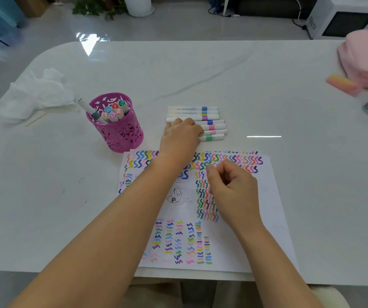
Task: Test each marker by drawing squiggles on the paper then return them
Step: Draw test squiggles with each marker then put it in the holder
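Your left hand (179,136) laid over the row of markers (209,122) at frame centre, grip impossible to tell, your right hand (232,190) loosely curled, empty, above the squiggled paper (265,196).

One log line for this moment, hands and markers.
left hand on marker row, grip unclear | right hand loosely curled, empty, over paper | pen holder holds other markers
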